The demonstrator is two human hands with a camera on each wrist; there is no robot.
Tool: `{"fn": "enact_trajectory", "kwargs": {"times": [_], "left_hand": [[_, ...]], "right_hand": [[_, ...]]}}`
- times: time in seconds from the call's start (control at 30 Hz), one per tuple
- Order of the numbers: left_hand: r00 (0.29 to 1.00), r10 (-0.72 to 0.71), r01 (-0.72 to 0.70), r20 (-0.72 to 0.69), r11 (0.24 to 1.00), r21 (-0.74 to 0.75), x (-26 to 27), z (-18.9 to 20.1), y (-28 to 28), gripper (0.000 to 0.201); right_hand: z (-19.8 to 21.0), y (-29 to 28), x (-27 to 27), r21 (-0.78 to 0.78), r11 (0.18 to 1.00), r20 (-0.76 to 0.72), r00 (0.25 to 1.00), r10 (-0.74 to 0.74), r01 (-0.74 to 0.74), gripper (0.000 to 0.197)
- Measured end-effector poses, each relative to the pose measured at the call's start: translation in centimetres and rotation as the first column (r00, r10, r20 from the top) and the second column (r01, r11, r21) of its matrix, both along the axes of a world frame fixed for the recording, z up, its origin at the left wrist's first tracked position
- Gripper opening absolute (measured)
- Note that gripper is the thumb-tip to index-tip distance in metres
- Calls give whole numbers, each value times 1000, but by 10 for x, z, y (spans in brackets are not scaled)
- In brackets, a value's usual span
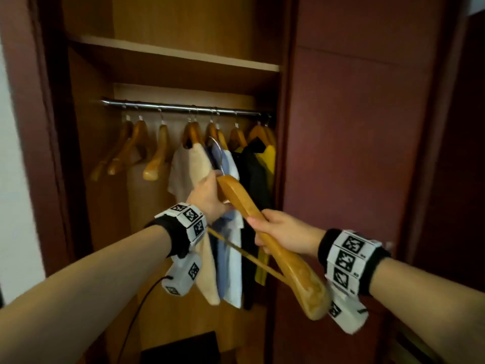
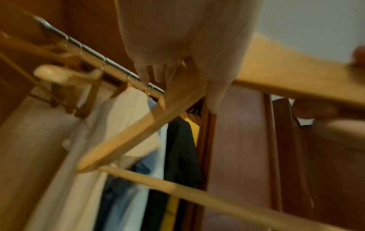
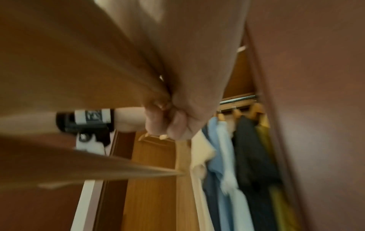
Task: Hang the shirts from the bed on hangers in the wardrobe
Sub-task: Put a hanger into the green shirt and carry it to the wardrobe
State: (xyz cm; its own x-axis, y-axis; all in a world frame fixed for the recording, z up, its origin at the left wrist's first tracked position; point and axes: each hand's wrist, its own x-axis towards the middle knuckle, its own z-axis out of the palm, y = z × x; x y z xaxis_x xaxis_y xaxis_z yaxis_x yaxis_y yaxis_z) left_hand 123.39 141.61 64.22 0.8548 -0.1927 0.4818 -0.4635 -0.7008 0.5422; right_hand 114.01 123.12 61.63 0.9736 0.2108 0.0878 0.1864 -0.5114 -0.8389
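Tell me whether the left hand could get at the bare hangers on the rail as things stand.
Probably not yet: the left hand grips the neck of a wooden hanger that the right hand also holds. The way to the bare hangers at the rail's left looks open once it lets go.

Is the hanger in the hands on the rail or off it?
Off. The wooden hanger is gripped by both the left hand and right hand, tilted, its hook below the rail, carrying no shirt.

Bare forearms, black wristbands point(image 1: 175, 233) — white tag-printed blocks, wrist cameras point(image 1: 181, 277)
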Motion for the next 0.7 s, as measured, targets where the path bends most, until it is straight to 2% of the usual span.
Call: {"fn": "enact_trajectory", "kwargs": {"times": [0.03, 0.1, 0.13, 0.2, 0.3, 0.4, 0.53, 0.7], "left_hand": [[999, -35, 35, -16, 999, 2, -16, -11, -23, 68], [997, -71, 71, -2, 997, 30, -38, -27, -52, 51], [994, -110, 110, -9, 991, 73, -56, -36, -77, 47], [983, -185, 185, -19, 966, 180, -95, -54, -124, 43], [945, -327, 319, -27, 898, 304, -148, -84, -198, 42], [893, -450, 430, -35, 826, 364, -187, -113, -281, 44], [788, -612, 589, -72, 714, 377, -247, -152, -385, 42], [595, -782, 785, -187, 513, 348, -313, -203, -510, 29]], "right_hand": [[-10, -21, -22, -14, 1000, -9, 1000, -26, 26, 37], [-15, -47, -56, -175, 982, 25, 997, -67, 71, 39], [-18, -69, -81, -300, 946, 49, 992, -113, 123, 40], [-25, -115, -124, -546, 823, 24, 985, -171, 156, 50], [-49, -182, -181, -702, 689, -50, 953, -300, 181, 58], [-77, -234, -229, -652, 654, 24, 872, -488, 384, 57], [-130, -303, -288, -501, 584, -22, 666, -746, 638, 72], [-191, -397, -365, -318, 352, -86, 342, -936, 880, 81]]}}
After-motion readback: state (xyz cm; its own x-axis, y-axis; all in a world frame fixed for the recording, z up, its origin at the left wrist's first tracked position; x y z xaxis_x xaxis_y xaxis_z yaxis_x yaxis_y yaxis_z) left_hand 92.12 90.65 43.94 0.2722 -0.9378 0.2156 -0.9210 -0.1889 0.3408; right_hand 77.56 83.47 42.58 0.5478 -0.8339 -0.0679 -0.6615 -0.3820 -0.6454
